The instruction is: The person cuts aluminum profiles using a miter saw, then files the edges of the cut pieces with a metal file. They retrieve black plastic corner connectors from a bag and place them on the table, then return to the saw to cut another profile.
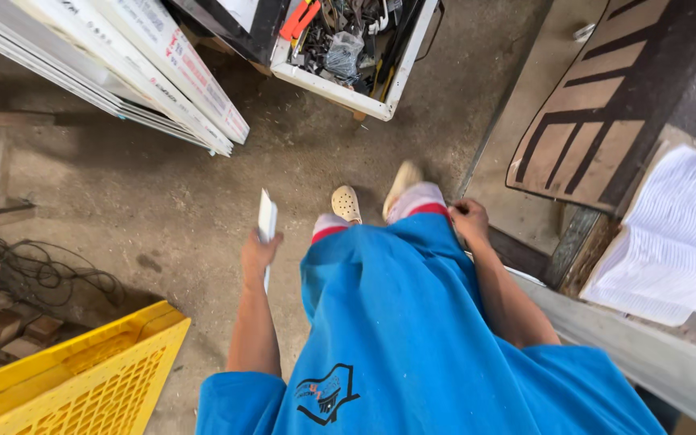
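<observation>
I look straight down my blue shirt at a dirty concrete floor. My left hand (258,254) grips a short white profile piece (267,219) that points away from me, at hip height on my left. My right hand (470,221) hangs beside my right thigh with the fingers curled in; nothing shows in it. My feet in pale clogs (346,204) stand just ahead.
Long white profiles (147,68) lean at the top left. A white box of tools (348,48) stands ahead. A yellow plastic crate (74,379) is at the bottom left, with bricks and cables beside it. An open book (678,234) lies on a bench to the right.
</observation>
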